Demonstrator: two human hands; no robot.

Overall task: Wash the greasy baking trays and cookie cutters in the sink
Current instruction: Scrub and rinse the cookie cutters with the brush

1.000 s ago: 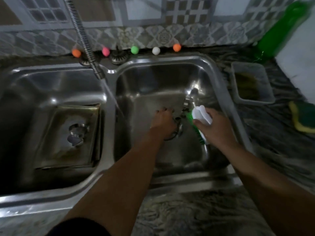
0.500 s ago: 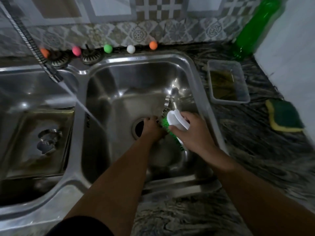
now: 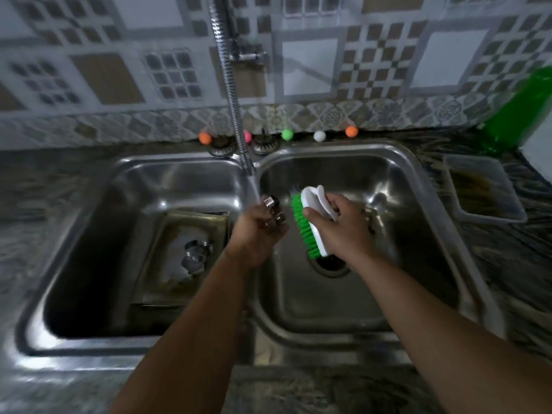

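Double sink, viewed from above, described left to right. In the left basin point(image 3: 89, 234) lies a greasy baking tray point(image 3: 167, 252) with a second cookie cutter point(image 3: 195, 255) resting on it, both apparently still to be washed. Over the divider between the basins, the left hand point(image 3: 257, 231) curls its fingers around a small metal cookie cutter point(image 3: 273, 212), held under the thin stream falling from the flexible tap hose point(image 3: 230, 85). Just beside it, above the right basin point(image 3: 403, 204) and its drain point(image 3: 330, 265), the right hand point(image 3: 340, 225) grips the white back of a scrubbing brush point(image 3: 310, 219), green bristles facing the cutter; whether they touch it cannot be told. For a sound scrub, the cutter is best kept in the stream and turned so the bristles reach its inner edges, with a firm grasp, since wet greasy metal probably slips easily. On the counter at right stand a clear plastic tub point(image 3: 484, 189) and a green bottle point(image 3: 519, 112).
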